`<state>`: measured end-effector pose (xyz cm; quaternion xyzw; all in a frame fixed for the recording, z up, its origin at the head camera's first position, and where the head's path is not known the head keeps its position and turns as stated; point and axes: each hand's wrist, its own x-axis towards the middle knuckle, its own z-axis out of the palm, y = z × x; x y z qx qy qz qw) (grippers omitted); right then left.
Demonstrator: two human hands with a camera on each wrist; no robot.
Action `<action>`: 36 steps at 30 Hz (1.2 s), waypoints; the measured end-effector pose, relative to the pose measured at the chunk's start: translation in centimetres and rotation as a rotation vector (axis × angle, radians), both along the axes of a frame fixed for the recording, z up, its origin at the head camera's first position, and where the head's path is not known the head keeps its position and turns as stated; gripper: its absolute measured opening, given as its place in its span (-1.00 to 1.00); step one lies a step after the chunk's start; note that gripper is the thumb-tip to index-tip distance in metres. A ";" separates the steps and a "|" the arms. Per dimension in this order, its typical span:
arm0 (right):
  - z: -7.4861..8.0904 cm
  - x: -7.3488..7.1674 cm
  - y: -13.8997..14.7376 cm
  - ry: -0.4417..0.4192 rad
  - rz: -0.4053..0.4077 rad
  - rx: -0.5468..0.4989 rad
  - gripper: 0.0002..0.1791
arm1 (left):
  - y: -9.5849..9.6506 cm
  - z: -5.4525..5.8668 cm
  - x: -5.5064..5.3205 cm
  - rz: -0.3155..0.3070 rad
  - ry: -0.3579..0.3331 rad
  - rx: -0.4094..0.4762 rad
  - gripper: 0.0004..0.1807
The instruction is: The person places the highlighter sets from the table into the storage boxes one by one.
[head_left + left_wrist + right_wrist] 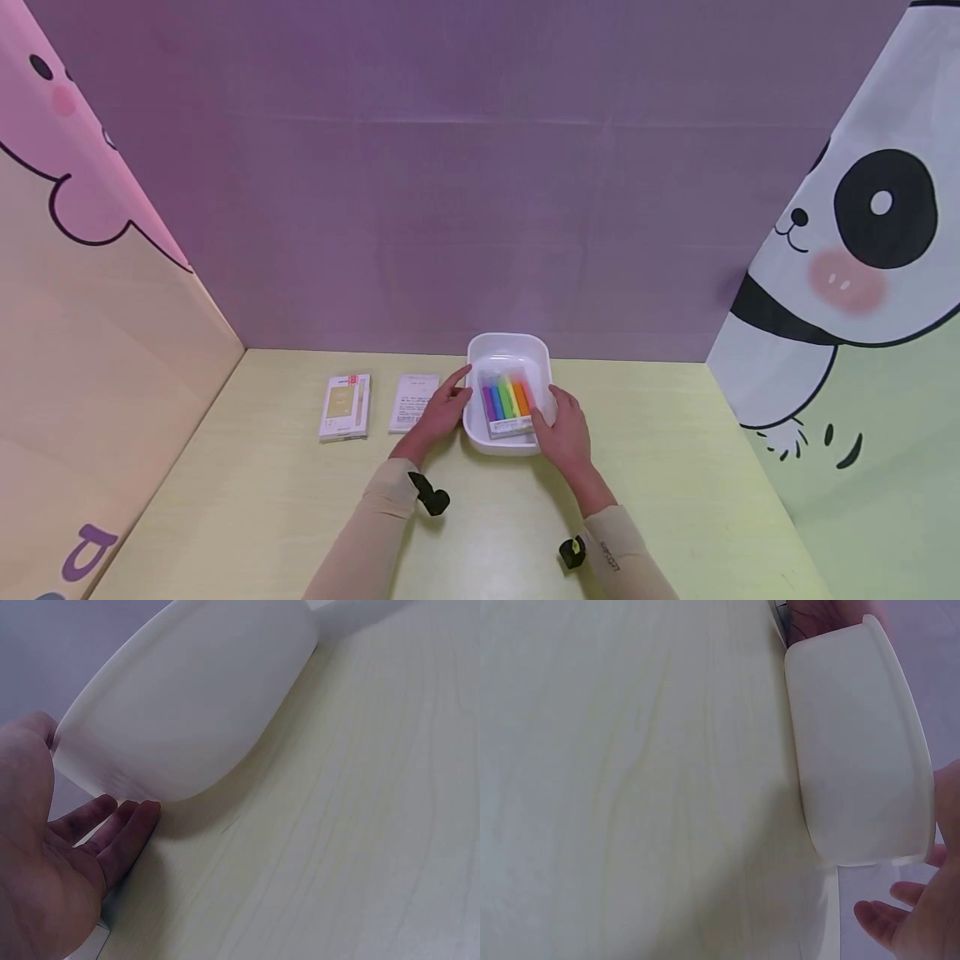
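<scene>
A white plastic tub (508, 343) with rounded corners stands on the table. In it lies a clear pack of coloured highlighters (507, 398), purple through orange, with a white label at its near end. My left hand (444, 412) holds the tub's left side; in the left wrist view its thumb is behind the rim and its fingertips (150, 810) are at the lower outer wall. My right hand (566, 433) holds the right side, thumb over the rim beside the pack. The right wrist view shows the tub's outer wall (859, 750) and the right fingers (877, 922) near its far end.
Left of the tub lie a white box with a gold panel (345, 407) and a white printed packet (412, 402), partly behind the left hand. A purple cloth wall (480, 208) rises right behind the tub. Printed panels flank the pale wooden table (262, 517).
</scene>
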<state>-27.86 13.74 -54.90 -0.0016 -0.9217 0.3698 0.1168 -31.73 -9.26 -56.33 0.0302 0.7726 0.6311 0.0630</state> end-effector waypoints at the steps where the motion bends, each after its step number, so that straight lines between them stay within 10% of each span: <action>1: 0.0 0.0 0.1 0.002 0.004 -0.007 -0.41 | 0.0 0.1 0.0 0.001 0.002 -0.003 -0.47; 18: -0.7 -0.5 0.8 -0.016 0.067 -0.081 -0.39 | 0.0 0.2 0.0 -0.014 0.005 0.011 -0.45; 29: -0.7 -1.3 1.6 -0.077 0.132 -0.148 -0.35 | 0.1 4.3 2.4 -0.054 0.003 -0.010 -0.44; 36: -0.9 -1.8 2.0 -0.090 0.137 -0.165 -0.33 | -0.1 2.5 1.2 -0.058 -0.011 0.025 -0.44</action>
